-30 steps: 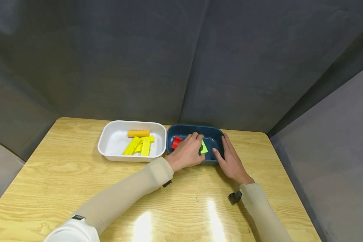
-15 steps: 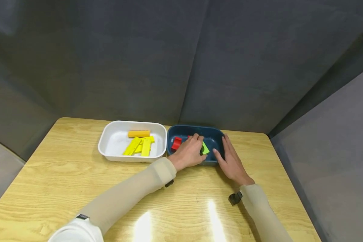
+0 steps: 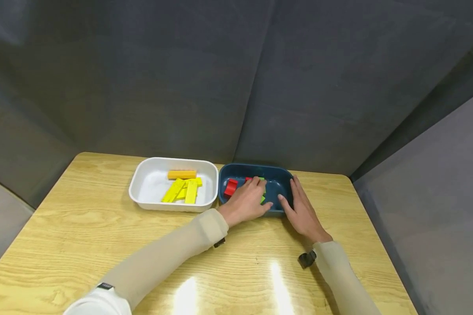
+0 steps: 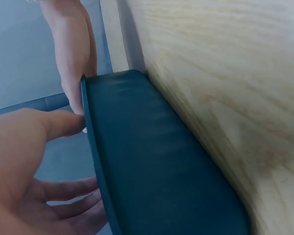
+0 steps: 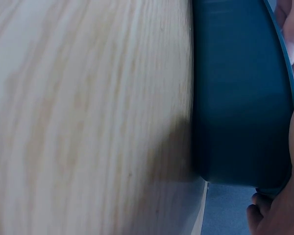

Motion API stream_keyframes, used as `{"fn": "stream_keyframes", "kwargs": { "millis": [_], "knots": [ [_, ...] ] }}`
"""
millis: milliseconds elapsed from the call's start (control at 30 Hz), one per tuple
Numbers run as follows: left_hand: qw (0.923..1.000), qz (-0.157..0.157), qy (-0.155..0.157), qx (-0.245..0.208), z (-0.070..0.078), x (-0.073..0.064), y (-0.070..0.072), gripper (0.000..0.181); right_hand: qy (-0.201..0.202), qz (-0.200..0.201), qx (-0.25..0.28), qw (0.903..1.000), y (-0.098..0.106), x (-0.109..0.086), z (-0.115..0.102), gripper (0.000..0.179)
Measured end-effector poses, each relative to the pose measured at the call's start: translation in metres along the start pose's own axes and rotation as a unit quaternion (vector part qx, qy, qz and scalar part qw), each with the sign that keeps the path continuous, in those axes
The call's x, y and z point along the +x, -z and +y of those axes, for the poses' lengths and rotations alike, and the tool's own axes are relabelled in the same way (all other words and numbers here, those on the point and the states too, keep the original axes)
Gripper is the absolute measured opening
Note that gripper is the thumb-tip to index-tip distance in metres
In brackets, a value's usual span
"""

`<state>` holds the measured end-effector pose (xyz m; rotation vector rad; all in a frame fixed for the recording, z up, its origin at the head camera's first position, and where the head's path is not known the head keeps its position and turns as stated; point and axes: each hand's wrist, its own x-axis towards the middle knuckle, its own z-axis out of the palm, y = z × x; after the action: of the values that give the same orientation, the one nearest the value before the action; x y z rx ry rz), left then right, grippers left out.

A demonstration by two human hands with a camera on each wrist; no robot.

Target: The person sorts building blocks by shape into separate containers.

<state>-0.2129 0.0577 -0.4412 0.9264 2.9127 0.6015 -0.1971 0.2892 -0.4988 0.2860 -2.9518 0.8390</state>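
Note:
My left hand [image 3: 246,202] reaches down into the dark blue tray [image 3: 280,171], over green blocks [image 3: 263,199] partly covered by its fingers. In the left wrist view its thumb [image 4: 63,123] and fingers stand apart, the tips hidden behind the tray wall, so any hold on a block cannot be made out. Left of this hand lies a red arched block [image 3: 231,187]; a second red block [image 3: 248,179] peeps out above the knuckles. At the tray's right end my right hand [image 3: 304,213] rests, thumb inside the rim and fairly straight fingers along the outer wall.
A white tray [image 3: 143,186] adjoins the blue one on the left. It contains several yellow blocks [image 3: 191,191] and an orange bar [image 3: 182,174]. Both trays stand near the back edge of the wooden table [image 3: 142,245], before a grey curtain [image 3: 173,87].
The green block under my left hand has shifted, and less of it shows beside the thumb, which sits slightly further out. My right hand stays at the tray's end.

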Motion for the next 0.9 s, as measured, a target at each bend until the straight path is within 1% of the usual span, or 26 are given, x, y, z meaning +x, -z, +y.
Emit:
{"fn": "stream_keyframes", "kwargs": {
  "millis": [67, 233, 433, 667, 800, 900],
  "knots": [
    [1.0000, 0.005, -0.002, -0.005, 0.000, -0.006, 0.001, 0.073, 0.001, 0.001, 0.001, 1.0000, 0.000, 0.000, 0.000, 0.086],
    [0.9995, 0.028, -0.012, -0.014, -0.002, -0.023, 0.003, 0.070, 0.001, 0.004, -0.001, 1.0000, -0.001, 0.000, 0.000, 0.086],
    [0.9982, 0.034, -0.036, -0.034, -0.004, -0.043, 0.004, 0.066, 0.000, 0.008, -0.005, 1.0000, -0.001, 0.000, 0.000, 0.086],
    [0.9949, 0.058, -0.068, -0.047, -0.007, -0.068, 0.005, 0.060, -0.004, 0.009, -0.002, 1.0000, 0.000, -0.002, 0.000, 0.087],
    [0.9942, 0.063, -0.073, -0.048, -0.010, -0.084, 0.004, 0.060, -0.001, 0.008, -0.001, 1.0000, 0.000, -0.002, -0.001, 0.086],
    [0.9927, 0.074, -0.074, -0.060, -0.015, -0.095, 0.004, 0.059, -0.001, 0.009, -0.003, 1.0000, 0.000, -0.002, -0.001, 0.086]
  ]
}}
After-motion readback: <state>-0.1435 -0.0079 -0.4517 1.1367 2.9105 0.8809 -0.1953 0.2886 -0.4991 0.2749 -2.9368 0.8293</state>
